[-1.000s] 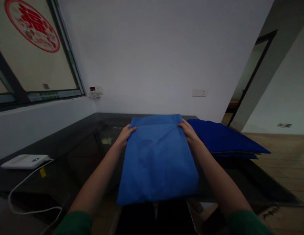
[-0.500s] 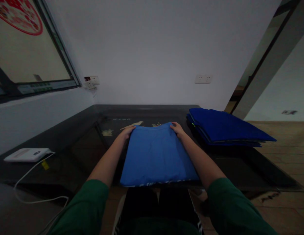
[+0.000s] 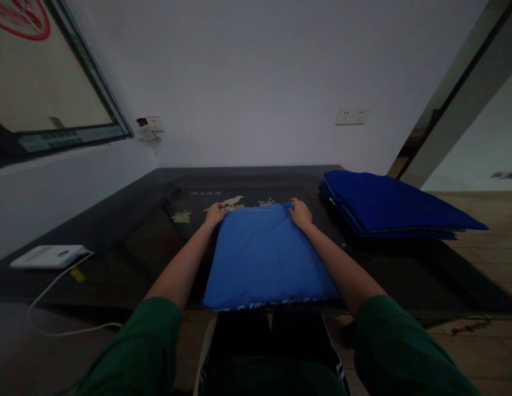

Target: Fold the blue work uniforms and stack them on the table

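A light blue piece of folded cloth [image 3: 272,258] lies flat on the dark table [image 3: 127,220], close to its front edge. White print shows along the cloth's near edge, too small to read. At the far left corner, my left hand [image 3: 216,213] is closed with the cloth between thumb and fingers. My right hand [image 3: 300,213] pinches the far right corner, where the fabric bunches a little. Faint diagonal creases run from that corner across the cloth.
On the right of the table rests a stack of dark blue folded fabric [image 3: 387,201]. A white device [image 3: 49,257] with a white cable [image 3: 53,286] lies at the left. Behind are a wall with sockets [image 3: 352,116] and a window [image 3: 53,82].
The cloth's far edge has shifted slightly and creases now show near the right corner. Both hands stay at the far corners. My view has tilted down a little.
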`<state>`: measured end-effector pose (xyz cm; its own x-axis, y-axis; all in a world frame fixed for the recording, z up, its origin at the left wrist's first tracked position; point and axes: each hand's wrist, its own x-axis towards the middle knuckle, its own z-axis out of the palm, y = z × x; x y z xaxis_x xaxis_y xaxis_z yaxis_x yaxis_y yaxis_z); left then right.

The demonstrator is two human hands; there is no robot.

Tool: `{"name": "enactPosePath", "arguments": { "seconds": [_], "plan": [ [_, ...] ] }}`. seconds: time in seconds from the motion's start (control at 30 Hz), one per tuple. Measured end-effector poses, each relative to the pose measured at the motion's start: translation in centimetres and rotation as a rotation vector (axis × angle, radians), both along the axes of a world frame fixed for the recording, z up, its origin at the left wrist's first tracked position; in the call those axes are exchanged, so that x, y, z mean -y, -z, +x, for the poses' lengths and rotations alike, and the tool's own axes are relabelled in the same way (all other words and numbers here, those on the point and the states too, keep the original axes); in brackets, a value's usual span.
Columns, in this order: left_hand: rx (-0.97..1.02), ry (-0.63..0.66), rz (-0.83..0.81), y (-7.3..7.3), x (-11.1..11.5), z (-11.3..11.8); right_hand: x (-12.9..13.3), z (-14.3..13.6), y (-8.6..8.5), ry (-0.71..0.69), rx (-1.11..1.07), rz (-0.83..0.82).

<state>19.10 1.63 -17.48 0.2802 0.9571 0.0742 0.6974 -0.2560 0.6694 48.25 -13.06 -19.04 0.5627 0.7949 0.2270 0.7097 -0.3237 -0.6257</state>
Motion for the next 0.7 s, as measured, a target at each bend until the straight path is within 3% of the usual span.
{"name": "enactPosePath", "arguments": {
  "seconds": [0.13, 0.23, 0.33, 0.4, 0.53, 0.7],
  "plan": [
    [-0.118, 0.007, 0.201, -1.8, 1.6, 0.2, 0.4, -1.3, -1.8, -0.024, 0.25, -0.002],
    [-0.187, 0.196, 0.296, -2.3, 3.8, 2.0, 0.5, -3.2, -2.6, -0.181, 0.449, -0.026],
    [-0.343, 0.492, 0.326, -0.9, 6.2, 3.9, 0.6, -5.3, -1.8, -0.36, 0.455, -0.139],
    [-0.462, 0.587, 0.311, 0.6, 7.3, 4.3, 0.9, -6.0, -0.7, -0.414, 0.441, -0.232],
    [-0.544, 0.477, 0.319, 3.0, 7.6, 3.5, 1.0, -5.1, 1.0, -0.421, 0.466, -0.295],
    [-0.561, 0.336, 0.296, 3.3, 6.0, 2.2, 0.9, -2.2, 1.5, -0.273, 0.384, -0.359]
  ]
}}
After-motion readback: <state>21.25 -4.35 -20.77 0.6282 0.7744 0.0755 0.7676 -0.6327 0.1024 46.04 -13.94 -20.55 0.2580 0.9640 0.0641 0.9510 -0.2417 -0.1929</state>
